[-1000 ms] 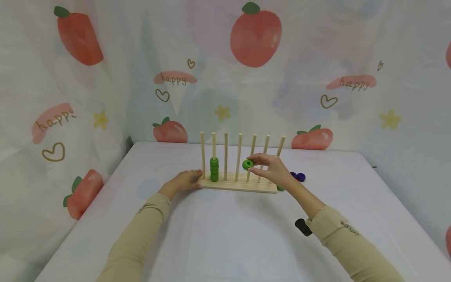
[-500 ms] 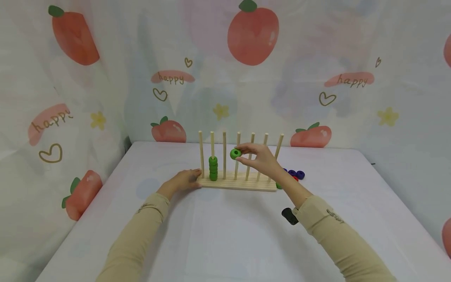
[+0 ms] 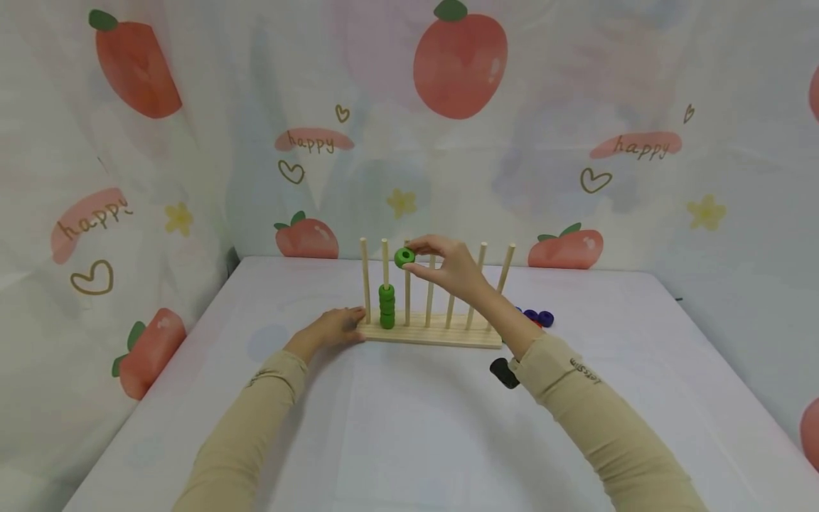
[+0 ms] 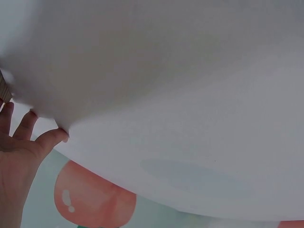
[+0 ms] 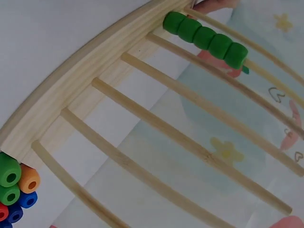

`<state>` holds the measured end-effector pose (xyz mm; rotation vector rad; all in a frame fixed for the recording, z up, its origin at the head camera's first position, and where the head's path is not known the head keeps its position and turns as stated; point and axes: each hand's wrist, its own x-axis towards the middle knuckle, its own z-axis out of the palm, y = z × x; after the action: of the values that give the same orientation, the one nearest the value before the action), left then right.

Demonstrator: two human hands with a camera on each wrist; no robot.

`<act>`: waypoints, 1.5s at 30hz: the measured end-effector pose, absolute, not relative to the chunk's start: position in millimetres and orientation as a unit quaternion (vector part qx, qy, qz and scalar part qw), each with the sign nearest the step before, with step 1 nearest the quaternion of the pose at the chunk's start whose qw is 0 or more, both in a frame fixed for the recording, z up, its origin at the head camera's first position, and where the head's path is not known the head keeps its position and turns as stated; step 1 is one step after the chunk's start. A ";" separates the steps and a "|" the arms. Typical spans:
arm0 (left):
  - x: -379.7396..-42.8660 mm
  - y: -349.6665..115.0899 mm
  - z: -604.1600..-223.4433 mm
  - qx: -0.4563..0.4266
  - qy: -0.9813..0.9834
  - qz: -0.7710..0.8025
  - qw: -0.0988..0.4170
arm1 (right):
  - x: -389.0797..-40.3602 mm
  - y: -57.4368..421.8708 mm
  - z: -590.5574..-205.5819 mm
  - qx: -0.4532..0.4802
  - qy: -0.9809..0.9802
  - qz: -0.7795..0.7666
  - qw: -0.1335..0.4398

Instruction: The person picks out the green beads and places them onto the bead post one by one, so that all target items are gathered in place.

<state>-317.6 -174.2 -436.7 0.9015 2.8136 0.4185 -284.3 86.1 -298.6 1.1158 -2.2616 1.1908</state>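
From well back, your head camera faces forward and down at the peg rack (image 3: pixel 435 334); your right-wrist one, close, looks along it, sharing its green beads (image 3: pixel 387 307); your left-wrist one catches its corner.

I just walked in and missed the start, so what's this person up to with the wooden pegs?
A person is handling green beads at a wooden peg stand. Their right hand pinches one green bead up near the peg tops, not yet on a peg. Their left hand holds the stand's left end. Five green beads are stacked on the second peg from the left; the other six pegs are bare. Loose beads in several colors lie by the stand's right end.
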 end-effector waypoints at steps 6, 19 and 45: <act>-317.6 -172.6 -436.7 0.304 0.939 0.141 0.082 | -293.7 76.5 -289.7 0.381 -0.806 0.412 0.189; -316.0 -171.5 -426.4 0.296 0.941 0.141 0.089 | -315.5 68.8 -273.3 0.363 -0.819 0.411 0.169; -317.8 -176.4 -435.9 0.281 0.941 0.160 0.099 | -324.6 56.6 -282.2 0.357 -0.829 0.414 0.115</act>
<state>-317.8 -176.4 -435.9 0.8312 2.7832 0.4743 -324.6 56.6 -282.2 1.0464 -2.4298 1.2135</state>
